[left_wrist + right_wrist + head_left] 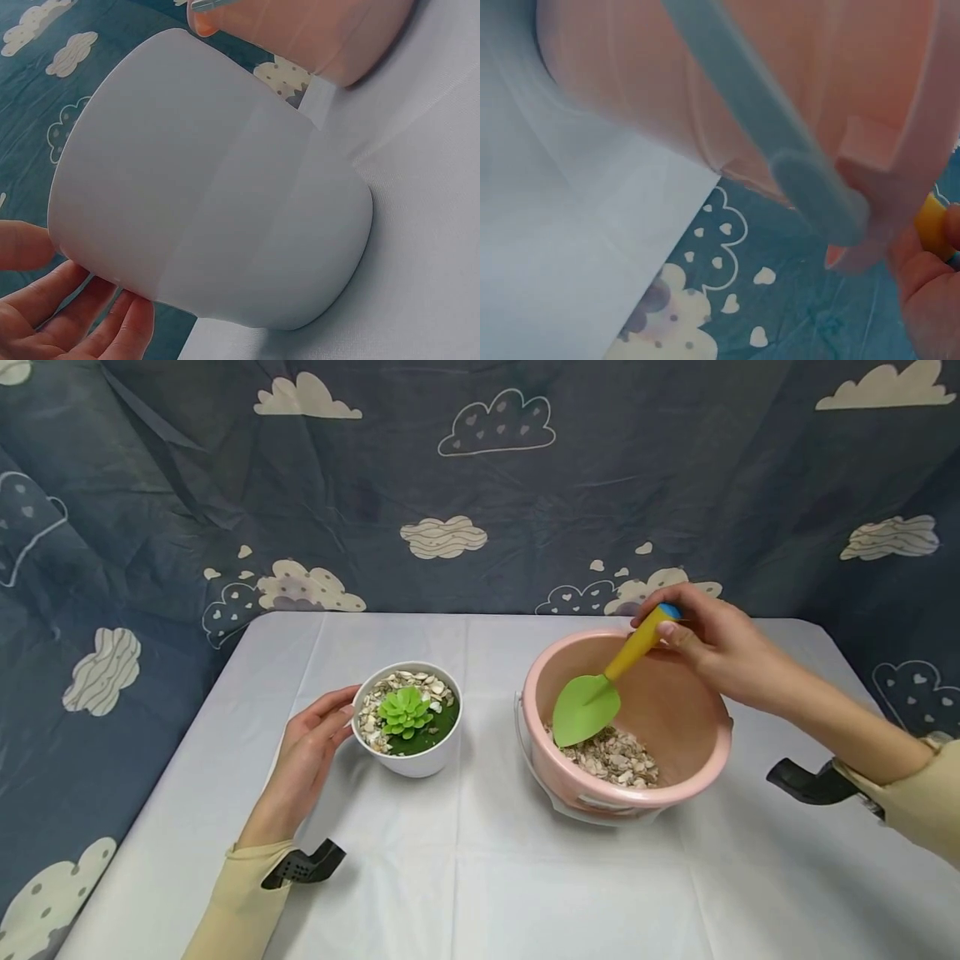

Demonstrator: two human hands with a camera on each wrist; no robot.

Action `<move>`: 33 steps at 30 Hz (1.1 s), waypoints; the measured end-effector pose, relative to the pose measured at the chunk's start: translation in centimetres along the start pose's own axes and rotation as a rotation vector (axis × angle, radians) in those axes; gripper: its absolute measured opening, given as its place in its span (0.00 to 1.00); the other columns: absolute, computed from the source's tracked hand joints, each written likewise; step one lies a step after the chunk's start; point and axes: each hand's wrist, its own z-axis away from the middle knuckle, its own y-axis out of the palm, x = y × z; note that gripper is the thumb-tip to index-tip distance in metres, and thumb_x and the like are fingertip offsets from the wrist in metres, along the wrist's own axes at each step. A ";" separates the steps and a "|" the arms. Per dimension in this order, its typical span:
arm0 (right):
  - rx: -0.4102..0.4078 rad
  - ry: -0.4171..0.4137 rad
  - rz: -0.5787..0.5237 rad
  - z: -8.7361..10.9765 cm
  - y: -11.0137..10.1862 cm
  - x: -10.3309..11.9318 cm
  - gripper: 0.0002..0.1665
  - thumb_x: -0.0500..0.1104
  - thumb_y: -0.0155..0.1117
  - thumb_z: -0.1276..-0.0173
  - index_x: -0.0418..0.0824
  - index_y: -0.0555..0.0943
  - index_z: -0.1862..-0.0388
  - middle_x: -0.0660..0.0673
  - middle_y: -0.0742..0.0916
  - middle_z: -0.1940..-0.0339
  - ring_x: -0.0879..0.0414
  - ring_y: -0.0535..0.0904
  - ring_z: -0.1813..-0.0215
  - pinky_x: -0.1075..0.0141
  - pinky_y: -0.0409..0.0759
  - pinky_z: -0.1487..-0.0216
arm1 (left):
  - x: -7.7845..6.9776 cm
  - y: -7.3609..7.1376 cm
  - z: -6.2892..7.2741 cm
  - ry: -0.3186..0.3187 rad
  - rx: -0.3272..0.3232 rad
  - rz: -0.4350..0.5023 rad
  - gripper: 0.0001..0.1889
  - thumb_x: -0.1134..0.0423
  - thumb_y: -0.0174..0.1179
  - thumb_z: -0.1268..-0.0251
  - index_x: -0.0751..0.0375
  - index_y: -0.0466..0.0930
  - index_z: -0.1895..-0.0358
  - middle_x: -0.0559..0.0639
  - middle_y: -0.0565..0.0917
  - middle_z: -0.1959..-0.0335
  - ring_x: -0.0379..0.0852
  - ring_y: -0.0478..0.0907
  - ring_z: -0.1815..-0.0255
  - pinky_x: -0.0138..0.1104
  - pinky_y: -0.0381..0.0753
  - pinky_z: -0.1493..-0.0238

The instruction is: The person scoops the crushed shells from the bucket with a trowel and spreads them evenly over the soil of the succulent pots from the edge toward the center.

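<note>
A white pot (423, 764) stands upright on the left, holding a green succulent (406, 712), pale chips and a bare patch of green base. My left hand (307, 760) touches its left side, fingers fairly straight; the left wrist view shows the fingertips against the wall and the thumb by the rim. With my right hand (723, 652) I grip the yellow handle of a small trowel (588, 708). Its green blade points down inside the pink bucket (532, 689), over the pale chips (618, 758). No chips show on the blade's visible face.
A white cloth covers the table (480, 877). Behind hangs a dark blue curtain (390, 468) with cloud prints. The bucket's pale handle (742, 97) hangs down against its outside. Black wrist cameras (303, 864) sit on both sleeves.
</note>
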 end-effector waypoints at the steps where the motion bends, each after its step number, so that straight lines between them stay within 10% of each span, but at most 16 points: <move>1: -0.003 -0.004 -0.002 0.1 0.1 -0.1 0.17 0.32 0.53 0.26 0.37 0.70 0.39 0.44 0.78 0.45 0.59 0.80 0.49 0.72 0.81 0.53 | 0.0 0.0 0.0 0.001 0.000 0.000 0.23 0.62 0.50 0.23 0.71 0.67 0.32 0.58 0.69 0.33 0.47 0.68 0.35 0.33 0.72 0.38; 33: 0.108 0.092 0.048 0.2 1.4 -0.2 0.16 0.34 0.54 0.25 0.36 0.73 0.40 0.41 0.80 0.47 0.47 0.81 0.51 0.63 0.85 0.55 | 0.2 -0.1 -0.2 0.009 -0.003 0.008 0.22 0.64 0.50 0.23 0.72 0.67 0.32 0.59 0.70 0.35 0.47 0.70 0.36 0.33 0.73 0.39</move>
